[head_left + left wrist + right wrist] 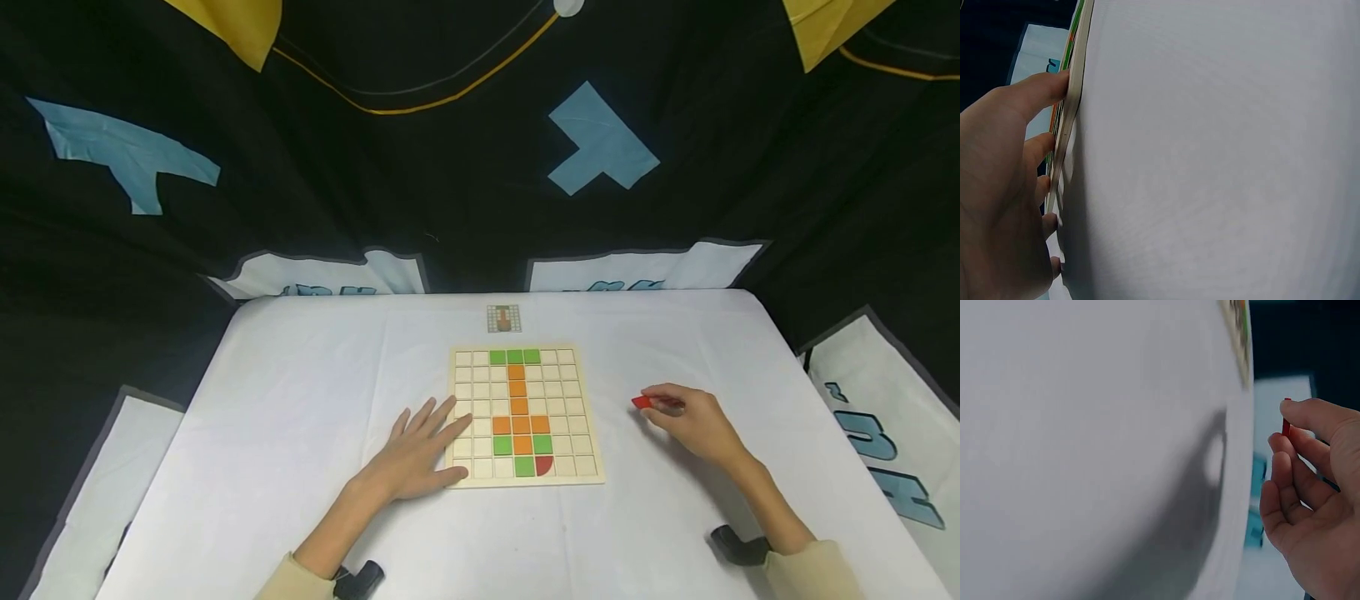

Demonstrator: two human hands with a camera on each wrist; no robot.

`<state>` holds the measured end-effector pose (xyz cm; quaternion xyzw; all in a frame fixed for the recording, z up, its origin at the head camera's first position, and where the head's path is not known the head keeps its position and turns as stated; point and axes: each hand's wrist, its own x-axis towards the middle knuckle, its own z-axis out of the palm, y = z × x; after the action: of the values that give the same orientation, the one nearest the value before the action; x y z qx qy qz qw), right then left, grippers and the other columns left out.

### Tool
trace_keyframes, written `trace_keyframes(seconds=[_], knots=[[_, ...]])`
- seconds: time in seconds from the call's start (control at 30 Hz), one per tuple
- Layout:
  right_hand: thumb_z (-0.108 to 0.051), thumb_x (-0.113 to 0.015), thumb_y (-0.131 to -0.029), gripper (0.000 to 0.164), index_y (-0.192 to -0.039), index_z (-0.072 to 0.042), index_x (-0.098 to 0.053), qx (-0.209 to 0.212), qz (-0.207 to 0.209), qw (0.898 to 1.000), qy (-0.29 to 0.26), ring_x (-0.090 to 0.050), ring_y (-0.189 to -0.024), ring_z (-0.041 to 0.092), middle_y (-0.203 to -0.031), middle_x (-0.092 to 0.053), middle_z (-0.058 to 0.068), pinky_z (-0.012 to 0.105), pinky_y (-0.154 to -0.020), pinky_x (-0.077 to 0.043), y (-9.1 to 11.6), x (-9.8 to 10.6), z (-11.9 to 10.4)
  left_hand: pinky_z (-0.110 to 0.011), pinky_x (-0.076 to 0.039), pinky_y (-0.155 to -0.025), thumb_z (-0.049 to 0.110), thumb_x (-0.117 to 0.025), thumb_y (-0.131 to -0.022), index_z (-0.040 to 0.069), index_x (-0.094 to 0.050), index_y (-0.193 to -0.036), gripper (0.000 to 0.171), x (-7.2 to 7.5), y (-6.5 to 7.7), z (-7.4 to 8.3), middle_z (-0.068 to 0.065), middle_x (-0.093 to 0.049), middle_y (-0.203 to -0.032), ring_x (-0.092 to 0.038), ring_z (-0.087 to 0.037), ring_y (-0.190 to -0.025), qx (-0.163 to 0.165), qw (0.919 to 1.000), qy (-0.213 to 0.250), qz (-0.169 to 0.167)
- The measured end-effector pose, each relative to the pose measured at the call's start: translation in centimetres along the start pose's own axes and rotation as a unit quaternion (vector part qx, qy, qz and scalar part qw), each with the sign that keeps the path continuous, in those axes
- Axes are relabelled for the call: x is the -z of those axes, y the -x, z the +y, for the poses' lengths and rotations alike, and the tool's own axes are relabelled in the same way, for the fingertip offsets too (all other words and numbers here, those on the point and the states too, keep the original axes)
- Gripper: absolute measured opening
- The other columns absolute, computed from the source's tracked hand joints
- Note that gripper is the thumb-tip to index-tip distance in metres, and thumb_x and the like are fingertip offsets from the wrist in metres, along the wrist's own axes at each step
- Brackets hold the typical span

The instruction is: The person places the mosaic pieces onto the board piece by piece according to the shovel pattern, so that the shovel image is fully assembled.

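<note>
A square wooden grid board (587, 450) lies on the white table, with green tiles (514, 357), orange tiles (520, 407) and one red quarter-round tile (543, 464) set in its cells. Across the board's left edge my left hand (412, 454) rests with fingers spread and straight; the left wrist view has its thumb on the board's side edge (1071, 103). Off to the right of the board, my right hand (693, 421) pinches a small red tile (642, 402) between thumb and fingers above the table. Seen edge-on in the right wrist view, this red tile (1286, 417) looks thin.
Behind the board lies a small pattern card (503, 318) showing a similar grid picture. The white cloth-covered table (315, 375) extends around the board. A black curtain with blue and yellow shapes (603, 142) hangs beyond the far edge.
</note>
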<state>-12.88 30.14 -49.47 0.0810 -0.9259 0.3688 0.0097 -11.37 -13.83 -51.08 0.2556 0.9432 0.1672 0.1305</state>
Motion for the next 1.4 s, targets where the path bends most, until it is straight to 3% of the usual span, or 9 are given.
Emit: trace_keyframes(seconds=[0.4, 0.6, 0.7, 0.87, 1.1, 1.27, 1.4], knots=[[-0.014, -0.081, -0.083, 0.024, -0.106, -0.01, -0.076, 0.031, -0.051, 0.998, -0.038, -0.066, -0.09, 0.018, -0.092, -0.073, -0.008, 0.028, -0.068, -0.05, -0.5, -3.9, -6.7, -0.061, -0.007, -0.116, 0.058, -0.058, -0.093, 0.024, -0.037, -0.156, 0.075, -0.1, 0.0, -0.1, -0.007, -0.015, -0.166, -0.008, -0.034, -0.151, 0.004, 1.0, 0.004, 0.001], [-0.015, -0.081, -0.083, 0.022, -0.103, -0.009, -0.075, 0.092, -0.076, 0.992, -0.038, -0.067, -0.085, 0.016, -0.092, -0.072, -0.008, 0.04, -0.079, -0.055, -0.5, -5.9, -8.4, -0.062, -0.007, -0.116, 0.057, -0.058, -0.094, 0.023, -0.038, -0.156, 0.074, -0.1, 0.0, -0.1, -0.007, -0.016, -0.166, -0.009, -0.035, -0.151, 0.0, 1.0, 0.001, 0.004], [-0.014, -0.082, -0.082, 0.023, -0.103, -0.007, -0.075, 0.106, -0.094, 0.989, -0.038, -0.069, -0.086, 0.015, -0.097, -0.073, -0.003, 0.035, -0.079, -0.057, -0.5, -6.9, -9.2, -0.062, -0.007, -0.116, 0.057, -0.057, -0.094, 0.023, -0.037, -0.156, 0.073, -0.2, 0.0, -0.2, -0.008, -0.016, -0.166, -0.009, -0.035, -0.151, -0.002, 1.0, -0.002, 0.004], [-0.018, -0.082, -0.082, 0.02, -0.099, -0.01, -0.075, 0.11, -0.112, 0.987, -0.024, -0.065, -0.082, 0.008, -0.092, -0.071, -0.008, 0.027, -0.075, -0.054, -0.5, -8.5, -10.4, -0.062, -0.007, -0.116, 0.056, -0.057, -0.094, 0.022, -0.037, -0.156, 0.073, -0.2, -0.1, -0.2, -0.008, -0.016, -0.166, -0.009, -0.036, -0.15, -0.004, 1.0, -0.003, 0.004], [-0.024, -0.083, -0.08, 0.015, -0.09, -0.017, -0.074, 0.151, -0.095, 0.983, 0.04, -0.056, -0.074, 0.008, -0.08, -0.065, -0.014, 0.026, -0.068, -0.049, -0.2, -10.7, -11.8, -0.062, -0.007, -0.116, 0.057, -0.057, -0.094, 0.023, -0.037, -0.156, 0.073, -0.2, -0.1, -0.2, -0.008, -0.017, -0.166, -0.009, -0.036, -0.151, -0.004, 1.0, -0.007, 0.003], [-0.022, -0.082, -0.077, 0.012, -0.08, -0.019, -0.071, 0.151, -0.09, 0.983, 0.056, -0.048, -0.064, 0.004, -0.07, -0.058, -0.012, 0.022, -0.057, -0.043, 0.2, -11.8, -12.4, -0.062, -0.007, -0.116, 0.057, -0.057, -0.095, 0.023, -0.037, -0.156, 0.073, -0.1, 0.0, -0.1, -0.008, -0.016, -0.166, -0.009, -0.036, -0.15, -0.006, 0.9999, -0.007, 0.004], [-0.023, -0.084, -0.074, 0.015, -0.079, -0.019, -0.07, 0.138, -0.086, 0.985, 0.065, -0.048, -0.065, 0.003, -0.07, -0.057, -0.011, 0.022, -0.056, -0.043, 0.5, -12.4, -12.7, -0.063, -0.007, -0.116, 0.056, -0.058, -0.094, 0.023, -0.037, -0.156, 0.073, -0.1, 0.0, -0.1, -0.008, -0.017, -0.165, -0.01, -0.036, -0.15, -0.006, 0.9999, -0.007, 0.005]])
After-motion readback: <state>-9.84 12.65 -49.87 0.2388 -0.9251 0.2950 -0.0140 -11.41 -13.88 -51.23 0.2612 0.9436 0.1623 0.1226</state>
